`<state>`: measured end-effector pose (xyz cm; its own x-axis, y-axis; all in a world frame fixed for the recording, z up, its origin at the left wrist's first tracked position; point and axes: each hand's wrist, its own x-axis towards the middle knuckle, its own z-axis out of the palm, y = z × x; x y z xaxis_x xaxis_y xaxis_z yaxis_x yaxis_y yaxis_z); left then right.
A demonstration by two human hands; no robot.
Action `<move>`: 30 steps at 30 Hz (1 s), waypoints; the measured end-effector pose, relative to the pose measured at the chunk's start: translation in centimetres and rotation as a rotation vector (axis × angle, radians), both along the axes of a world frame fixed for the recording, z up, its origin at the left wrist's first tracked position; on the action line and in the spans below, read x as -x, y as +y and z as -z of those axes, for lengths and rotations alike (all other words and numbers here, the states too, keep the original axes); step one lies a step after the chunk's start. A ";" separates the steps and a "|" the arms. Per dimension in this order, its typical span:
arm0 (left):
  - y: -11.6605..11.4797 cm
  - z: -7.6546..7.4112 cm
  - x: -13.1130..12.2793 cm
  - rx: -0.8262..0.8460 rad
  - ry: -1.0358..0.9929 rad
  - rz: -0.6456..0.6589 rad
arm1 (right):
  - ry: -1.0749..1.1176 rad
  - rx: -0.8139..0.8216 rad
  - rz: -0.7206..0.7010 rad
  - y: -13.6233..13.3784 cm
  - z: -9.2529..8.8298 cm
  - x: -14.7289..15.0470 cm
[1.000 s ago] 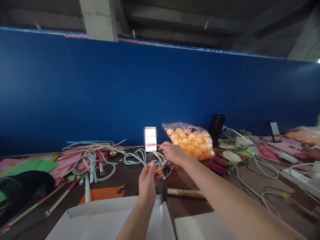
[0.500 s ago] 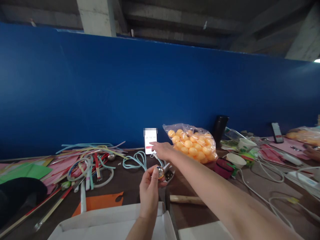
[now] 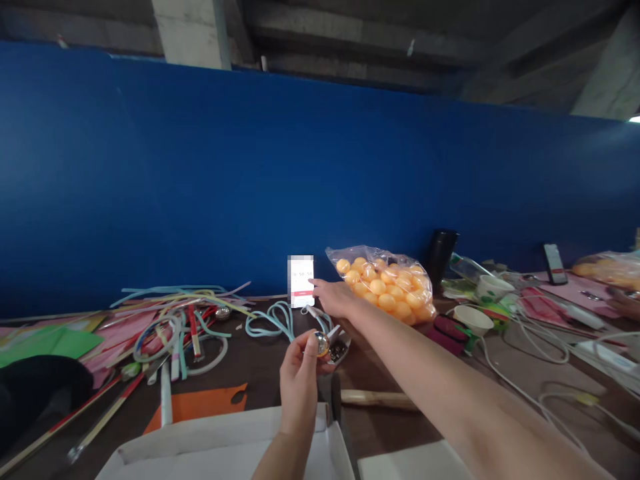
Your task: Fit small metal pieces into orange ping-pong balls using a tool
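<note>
The left hand (image 3: 299, 375) is pinching a small shiny ball (image 3: 321, 343) in a fingertip grip above the desk (image 3: 250, 363); it is looking light, hard and slippery, best held across its middle, while the right hand (image 3: 336, 298), grip released, is touching a propped phone (image 3: 301, 283).

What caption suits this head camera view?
Left hand holds a small shiny ball while the right hand reaches to a propped phone beside bagged orange balls.

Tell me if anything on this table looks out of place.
Yes: coloured strips and tubing sprawl in a tangled heap left of the phone, over loose paper sheets. The bag of orange balls looks intact, unspilled.
</note>
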<state>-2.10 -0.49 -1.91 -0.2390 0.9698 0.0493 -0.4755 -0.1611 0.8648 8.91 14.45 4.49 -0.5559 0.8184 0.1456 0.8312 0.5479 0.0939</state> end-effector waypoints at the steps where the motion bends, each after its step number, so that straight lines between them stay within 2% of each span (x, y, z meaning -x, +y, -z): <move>1: 0.0 0.0 0.0 0.000 -0.002 -0.004 | 0.005 -0.001 0.007 0.0 0.0 0.0; 7: -0.1 -0.1 0.0 0.000 0.007 -0.013 | 0.051 -0.005 0.056 -0.9 -0.7 -0.2; 17: -0.3 -0.6 0.0 -0.021 -0.016 0.003 | 0.083 -0.005 0.150 -4.5 -2.6 -2.4; 22: -0.4 -0.6 0.0 -0.036 0.004 0.005 | 0.078 0.028 0.127 -5.0 -2.1 -2.2; 30: -0.4 -0.7 0.1 -0.020 0.028 0.012 | 0.106 0.060 0.132 -4.0 -1.0 0.1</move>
<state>-2.15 -0.86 -1.24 -0.2256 0.9713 0.0752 -0.4533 -0.1730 0.8744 8.82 10.50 5.50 -0.4276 0.8921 0.1461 0.8996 0.4358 -0.0279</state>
